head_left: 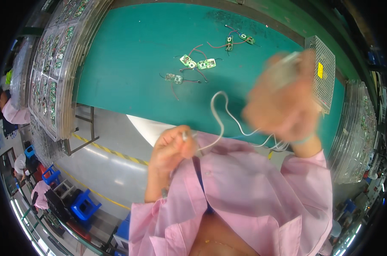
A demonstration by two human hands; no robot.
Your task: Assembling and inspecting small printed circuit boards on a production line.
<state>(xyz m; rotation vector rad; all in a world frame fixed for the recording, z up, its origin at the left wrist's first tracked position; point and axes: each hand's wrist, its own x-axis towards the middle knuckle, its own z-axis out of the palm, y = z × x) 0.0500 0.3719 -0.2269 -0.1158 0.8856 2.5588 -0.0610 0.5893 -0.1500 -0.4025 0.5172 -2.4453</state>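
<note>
My left hand [172, 147] is closed in a pinch on the end of a white cable [219, 117], whose small pale plug [186, 135] shows at the fingertips. From there the cable loops over the table edge towards my right hand [283, 100], which is raised over the right side of the table and smeared by motion. A pale flat block [286, 68] shows in the right hand's grip; its kind is too blurred to tell. Several small green circuit boards with thin wires lie beyond the hands, among them one board [174, 78] nearest my left hand.
The green tabletop [129, 55] spans the view ahead. A perforated metal box [325, 81] with a yellow label stands at its right end. Stacked clear trays of circuit boards rise at the left [53, 81] and right [355, 132]. Blue stools [85, 205] and other people are farther left.
</note>
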